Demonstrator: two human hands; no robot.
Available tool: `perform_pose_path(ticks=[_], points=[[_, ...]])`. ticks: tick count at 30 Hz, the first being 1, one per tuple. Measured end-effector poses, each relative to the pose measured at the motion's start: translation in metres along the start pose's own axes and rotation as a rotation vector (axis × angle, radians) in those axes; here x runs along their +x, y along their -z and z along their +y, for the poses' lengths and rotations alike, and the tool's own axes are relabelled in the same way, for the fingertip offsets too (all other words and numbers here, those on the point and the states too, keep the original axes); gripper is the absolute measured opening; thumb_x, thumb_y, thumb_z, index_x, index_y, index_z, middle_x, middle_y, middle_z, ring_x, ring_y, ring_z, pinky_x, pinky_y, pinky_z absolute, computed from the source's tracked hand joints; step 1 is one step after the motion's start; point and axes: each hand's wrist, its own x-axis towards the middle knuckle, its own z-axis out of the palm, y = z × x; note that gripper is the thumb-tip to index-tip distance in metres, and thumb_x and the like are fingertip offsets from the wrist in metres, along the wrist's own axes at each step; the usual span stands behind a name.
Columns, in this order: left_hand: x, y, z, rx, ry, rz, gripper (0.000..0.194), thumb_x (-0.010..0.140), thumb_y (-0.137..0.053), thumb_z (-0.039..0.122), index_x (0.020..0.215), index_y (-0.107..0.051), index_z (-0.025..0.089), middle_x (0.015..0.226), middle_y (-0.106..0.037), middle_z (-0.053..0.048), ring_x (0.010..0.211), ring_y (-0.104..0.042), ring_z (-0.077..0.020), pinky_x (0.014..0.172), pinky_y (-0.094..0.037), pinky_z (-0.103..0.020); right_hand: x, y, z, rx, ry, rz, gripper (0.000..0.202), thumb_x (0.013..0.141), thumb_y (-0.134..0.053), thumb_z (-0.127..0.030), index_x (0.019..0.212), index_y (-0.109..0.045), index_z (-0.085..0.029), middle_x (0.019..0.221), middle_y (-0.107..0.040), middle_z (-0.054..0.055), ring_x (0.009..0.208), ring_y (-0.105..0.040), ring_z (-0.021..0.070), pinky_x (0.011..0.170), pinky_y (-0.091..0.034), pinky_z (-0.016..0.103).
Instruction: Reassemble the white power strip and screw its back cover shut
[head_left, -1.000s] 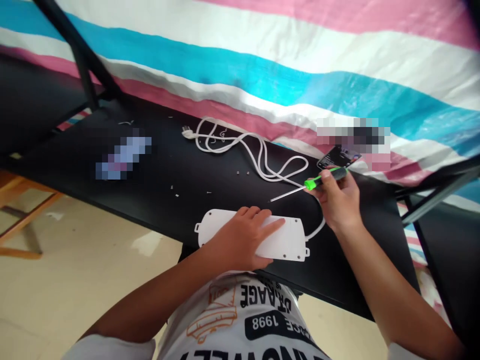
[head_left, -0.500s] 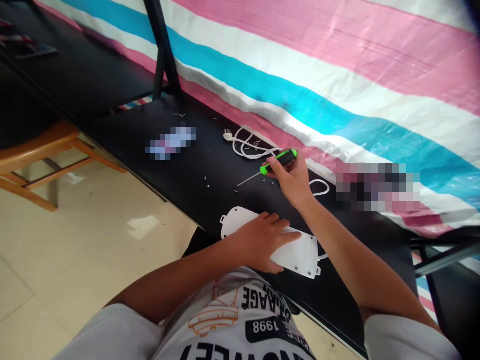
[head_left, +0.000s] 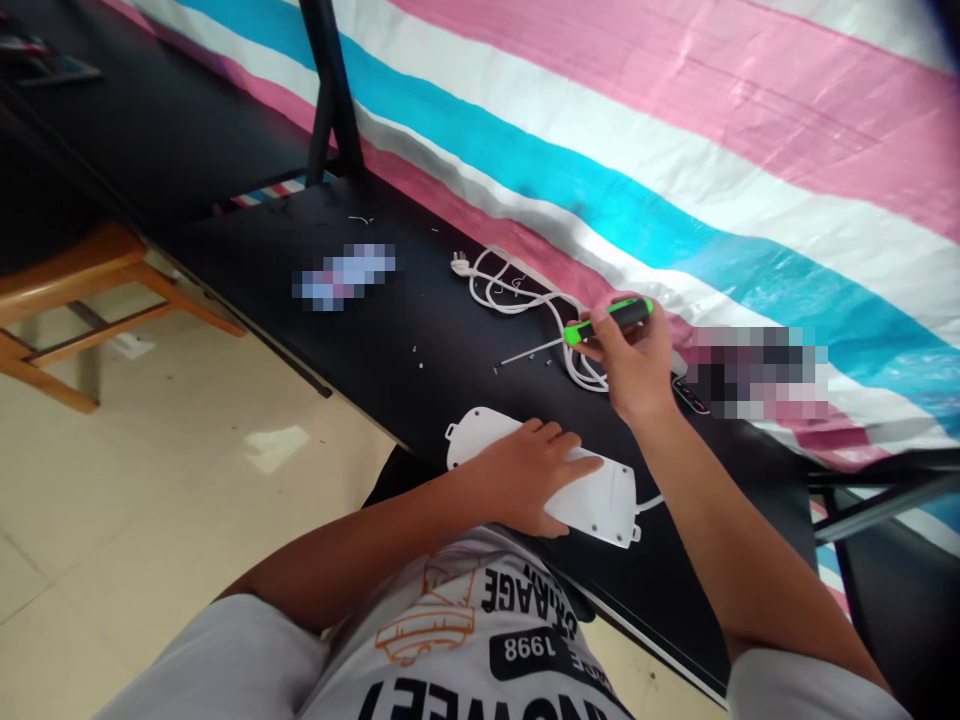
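Beyond the white casing, the whole background is filled by a striped sheet [head_left: 637, 210] in pink, white and blue. The casing itself [head_left: 607, 495] is borne by a black table [head_left: 360, 340], close to the table's near edge, with dark holes seen in its upturned face and a small loop at each end. Well to the left of the casing, a wooden chair [head_left: 112, 270] is seen. Beyond the casing, a white cord [head_left: 517, 300] is laid in loose loops, and a short length of white cord is seen leaving the casing's right end. The casing is pressed by the left hand [head_left: 529, 475], laid palm down across its middle with the fingers spread and the thumb apart. Beyond the casing's right half, a green and black screwdriver [head_left: 611, 320] is pinched by the right hand [head_left: 634, 355] between thumb and fingers, its shaft slanted down to the left. Beyond the casing's left end, a white plug [head_left: 460, 264] is seen. Between casing and plug, tiny screws [head_left: 421, 366] are scattered; whether one is touched by the screwdriver's tip cannot be told.
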Motion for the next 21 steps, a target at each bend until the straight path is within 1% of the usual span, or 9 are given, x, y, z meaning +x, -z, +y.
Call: perform_pose_path(ticks=[3,6,8,11,13,15,17,21], points=[[0.000,-0.003,-0.001,-0.009,0.004,0.021,0.092,0.079,-0.080,0.056,0.153,-0.044,0.017,0.136,-0.056,-0.016,0.114,-0.053,-0.0334,0.100,-0.039,-0.042,-0.009,0.028,-0.019,0.000,0.024,0.095,0.042,0.077,-0.086,-0.046,0.100,-0.056,-0.028,0.090,-0.073,-0.004,0.079,-0.077,0.0181,0.070,-0.069,0.036],[0.001,-0.005,-0.002,-0.030,0.005,0.028,0.094,0.078,-0.082,0.055,0.153,-0.042,0.014,0.138,-0.056,-0.016,0.119,-0.053,-0.0337,0.103,-0.039,-0.043,-0.024,0.064,-0.037,-0.005,0.040,0.177,0.037,0.077,-0.086,-0.041,0.098,-0.060,-0.027,0.087,-0.073,-0.002,0.076,-0.077,0.0195,0.068,-0.068,0.036],[0.002,-0.005,-0.003,-0.044,0.006,0.007,0.094,0.078,-0.082,0.054,0.153,-0.041,0.013,0.141,-0.054,-0.016,0.121,-0.052,-0.0340,0.104,-0.039,-0.044,-0.040,0.090,-0.045,-0.010,0.041,0.226,0.034,0.078,-0.086,-0.038,0.099,-0.062,-0.027,0.085,-0.073,-0.002,0.074,-0.077,0.0210,0.066,-0.068,0.037],[0.004,-0.002,-0.002,-0.067,0.017,-0.029,0.092,0.079,-0.082,0.051,0.153,-0.041,0.013,0.143,-0.053,-0.016,0.124,-0.052,-0.0345,0.106,-0.039,-0.045,-0.070,0.125,-0.049,-0.002,0.005,0.296,0.029,0.079,-0.084,-0.032,0.100,-0.065,-0.026,0.085,-0.073,-0.001,0.077,-0.077,0.0214,0.070,-0.068,0.039],[0.005,-0.001,-0.002,-0.085,0.024,-0.037,0.091,0.080,-0.082,0.049,0.154,-0.040,0.016,0.145,-0.053,-0.015,0.126,-0.052,-0.0344,0.108,-0.038,-0.046,-0.094,0.143,-0.045,0.019,-0.042,0.346,0.025,0.080,-0.083,-0.030,0.099,-0.067,-0.026,0.086,-0.073,-0.001,0.079,-0.077,0.0204,0.075,-0.068,0.041],[0.005,0.000,-0.002,-0.097,0.018,-0.036,0.088,0.081,-0.081,0.046,0.154,-0.039,0.019,0.148,-0.051,-0.014,0.129,-0.051,-0.0342,0.109,-0.038,-0.047,-0.118,0.154,-0.038,0.062,-0.100,0.397,0.023,0.081,-0.082,-0.029,0.098,-0.067,-0.027,0.088,-0.072,-0.002,0.082,-0.076,0.0189,0.081,-0.068,0.042],[0.005,0.000,-0.002,-0.106,-0.002,-0.028,0.084,0.082,-0.081,0.043,0.153,-0.040,0.021,0.151,-0.048,-0.014,0.134,-0.049,-0.0336,0.111,-0.037,-0.047,-0.140,0.159,-0.030,0.127,-0.151,0.434,0.021,0.083,-0.080,-0.028,0.100,-0.068,-0.028,0.090,-0.072,-0.003,0.086,-0.076,0.0175,0.086,-0.068,0.042],[0.004,0.000,-0.002,-0.134,-0.065,0.007,0.073,0.085,-0.079,0.035,0.149,-0.046,0.022,0.156,-0.045,-0.015,0.143,-0.043,-0.0324,0.118,-0.034,-0.050,-0.175,0.159,-0.016,0.220,-0.209,0.458,0.022,0.084,-0.080,-0.029,0.103,-0.069,-0.031,0.094,-0.071,-0.004,0.091,-0.076,0.0172,0.094,-0.066,0.045]])
